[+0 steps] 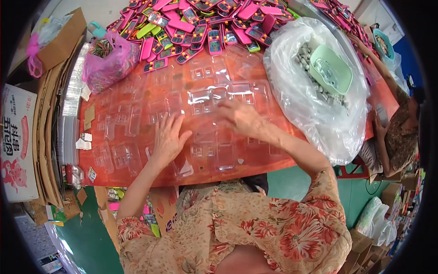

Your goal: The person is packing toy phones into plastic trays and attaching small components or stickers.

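Where the head view shows the bench [262, 164], its near edge curves in front of the person's body, and a narrow strip of bare red surface runs along it. The far side is bounded by a heap of pink and green toy phones [200, 28], the left by a pink bag [109, 73] and stacked cardboard [48, 114], and the right by a large clear bag [292, 91] containing grey pieces [303, 57] and a pale green basket [345, 82]. Room for movement lies chiefly above the middle, among low, flat objects.

These are the clear plastic trays [200, 101]: colourless, thin and glossy, moulded with raised rectangular compartments, and marked by white reflections through which the red shows. They lie in loose rows, some seemingly overlapping.

The left hand [169, 136] is palm down over the trays, its fingers spread and its thumb apart. The right hand [239, 118] has its fingers bent downward at the trays; whether they pinch one cannot be told. The brightest tray lies between the hands and slightly beyond them; others lie nearer the body.
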The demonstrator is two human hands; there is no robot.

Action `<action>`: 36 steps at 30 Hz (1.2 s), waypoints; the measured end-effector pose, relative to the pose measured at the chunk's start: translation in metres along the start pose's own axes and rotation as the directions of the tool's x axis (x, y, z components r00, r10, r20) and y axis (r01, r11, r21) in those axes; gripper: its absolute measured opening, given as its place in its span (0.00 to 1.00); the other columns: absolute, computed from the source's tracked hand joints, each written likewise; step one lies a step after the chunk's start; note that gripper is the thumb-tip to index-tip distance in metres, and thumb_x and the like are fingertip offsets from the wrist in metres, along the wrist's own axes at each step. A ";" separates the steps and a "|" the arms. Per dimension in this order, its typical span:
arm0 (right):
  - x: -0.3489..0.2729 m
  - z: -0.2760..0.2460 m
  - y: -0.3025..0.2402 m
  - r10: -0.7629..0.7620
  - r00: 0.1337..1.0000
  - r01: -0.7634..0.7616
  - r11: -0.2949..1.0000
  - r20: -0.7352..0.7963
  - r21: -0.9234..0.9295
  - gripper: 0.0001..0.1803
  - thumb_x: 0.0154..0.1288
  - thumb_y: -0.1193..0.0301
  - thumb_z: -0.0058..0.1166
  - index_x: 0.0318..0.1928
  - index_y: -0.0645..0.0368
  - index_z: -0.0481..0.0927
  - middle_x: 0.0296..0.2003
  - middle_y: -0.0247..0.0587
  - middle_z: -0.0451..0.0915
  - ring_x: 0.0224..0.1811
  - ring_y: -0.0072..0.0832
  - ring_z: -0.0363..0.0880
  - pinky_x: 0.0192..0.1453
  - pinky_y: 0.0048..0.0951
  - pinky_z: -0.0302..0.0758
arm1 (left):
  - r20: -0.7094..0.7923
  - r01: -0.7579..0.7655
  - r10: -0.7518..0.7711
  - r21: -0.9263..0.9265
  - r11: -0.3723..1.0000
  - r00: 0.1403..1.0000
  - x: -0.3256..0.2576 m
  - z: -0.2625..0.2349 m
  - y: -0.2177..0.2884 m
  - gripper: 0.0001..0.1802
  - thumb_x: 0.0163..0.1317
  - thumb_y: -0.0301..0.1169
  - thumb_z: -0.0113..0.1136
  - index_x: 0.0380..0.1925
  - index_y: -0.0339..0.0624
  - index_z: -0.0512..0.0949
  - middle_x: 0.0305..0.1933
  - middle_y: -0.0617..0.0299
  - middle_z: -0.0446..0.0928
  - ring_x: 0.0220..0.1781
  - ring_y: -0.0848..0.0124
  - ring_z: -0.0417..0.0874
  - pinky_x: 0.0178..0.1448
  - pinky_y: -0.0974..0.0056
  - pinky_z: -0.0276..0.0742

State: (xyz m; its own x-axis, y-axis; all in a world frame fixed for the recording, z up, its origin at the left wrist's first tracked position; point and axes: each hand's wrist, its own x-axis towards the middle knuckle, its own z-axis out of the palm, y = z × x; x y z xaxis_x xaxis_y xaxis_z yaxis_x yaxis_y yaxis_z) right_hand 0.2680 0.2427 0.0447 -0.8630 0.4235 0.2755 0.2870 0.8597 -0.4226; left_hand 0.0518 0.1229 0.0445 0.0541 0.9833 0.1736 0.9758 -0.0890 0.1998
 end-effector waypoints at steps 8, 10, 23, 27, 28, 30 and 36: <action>0.116 -0.031 0.114 0.483 0.822 -0.519 0.854 -0.303 -0.047 0.23 0.48 0.60 0.52 0.40 0.62 0.67 0.27 0.51 0.75 0.31 0.45 0.74 0.33 0.40 0.69 | -0.252 0.140 -0.195 -0.219 0.966 0.948 0.139 -0.001 -0.029 0.21 0.48 0.36 0.55 0.42 0.38 0.67 0.33 0.52 0.73 0.37 0.55 0.73 0.43 0.56 0.66; 0.132 -0.026 0.136 0.571 0.779 -0.601 0.798 -0.258 -0.046 0.30 0.46 0.57 0.54 0.43 0.65 0.62 0.31 0.56 0.74 0.34 0.46 0.73 0.34 0.41 0.69 | -0.196 0.215 -0.239 -0.137 0.967 0.951 0.177 0.009 -0.027 0.23 0.46 0.38 0.57 0.42 0.40 0.67 0.35 0.52 0.72 0.38 0.55 0.72 0.44 0.56 0.66; 0.146 -0.070 0.174 0.631 0.683 -0.717 0.675 -0.367 -0.174 0.18 0.49 0.65 0.42 0.41 0.59 0.70 0.33 0.54 0.75 0.37 0.46 0.73 0.41 0.41 0.69 | -0.256 0.298 -0.287 0.005 0.955 0.923 0.262 0.052 -0.029 0.23 0.42 0.42 0.61 0.35 0.39 0.70 0.34 0.52 0.73 0.41 0.56 0.71 0.43 0.52 0.63; 0.111 -0.119 0.171 0.386 0.905 -0.397 0.917 -0.177 -0.033 0.12 0.52 0.68 0.45 0.37 0.60 0.72 0.29 0.41 0.75 0.32 0.28 0.74 0.35 0.27 0.69 | -0.251 0.307 -0.311 -0.056 0.950 0.917 0.265 0.056 -0.029 0.20 0.43 0.37 0.58 0.34 0.38 0.69 0.31 0.48 0.73 0.37 0.54 0.72 0.41 0.52 0.64; 0.103 -0.128 0.169 0.325 0.945 -0.322 0.943 -0.028 0.079 0.11 0.52 0.70 0.46 0.37 0.61 0.72 0.28 0.36 0.74 0.31 0.22 0.72 0.35 0.23 0.69 | -0.256 0.317 -0.320 -0.054 0.947 0.912 0.267 0.059 -0.028 0.19 0.43 0.35 0.57 0.34 0.38 0.69 0.31 0.47 0.73 0.37 0.53 0.73 0.41 0.52 0.65; 0.089 -0.131 0.156 0.355 0.905 -0.399 0.900 0.236 0.175 0.10 0.53 0.73 0.44 0.37 0.61 0.73 0.26 0.30 0.72 0.29 0.16 0.68 0.34 0.20 0.67 | -0.249 0.337 -0.349 -0.092 0.937 0.903 0.271 0.061 -0.029 0.18 0.42 0.33 0.55 0.35 0.37 0.68 0.33 0.46 0.73 0.38 0.53 0.72 0.42 0.52 0.65; 0.079 -0.104 0.181 0.352 0.838 -0.408 0.912 0.417 0.050 0.11 0.48 0.71 0.46 0.35 0.58 0.75 0.29 0.43 0.76 0.33 0.31 0.74 0.38 0.27 0.68 | -0.252 0.383 -0.422 -0.190 0.904 0.871 0.275 0.064 -0.028 0.24 0.43 0.40 0.60 0.39 0.39 0.68 0.36 0.50 0.72 0.41 0.54 0.72 0.43 0.53 0.67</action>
State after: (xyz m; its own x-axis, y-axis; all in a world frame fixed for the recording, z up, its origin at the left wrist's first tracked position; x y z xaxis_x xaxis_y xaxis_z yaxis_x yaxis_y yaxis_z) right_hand 0.2953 0.4614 0.0791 -0.7956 0.5385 -0.2777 0.5927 0.5967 -0.5409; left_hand 0.0527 0.4057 0.0250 -0.4180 0.8539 0.3099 0.8626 0.2661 0.4303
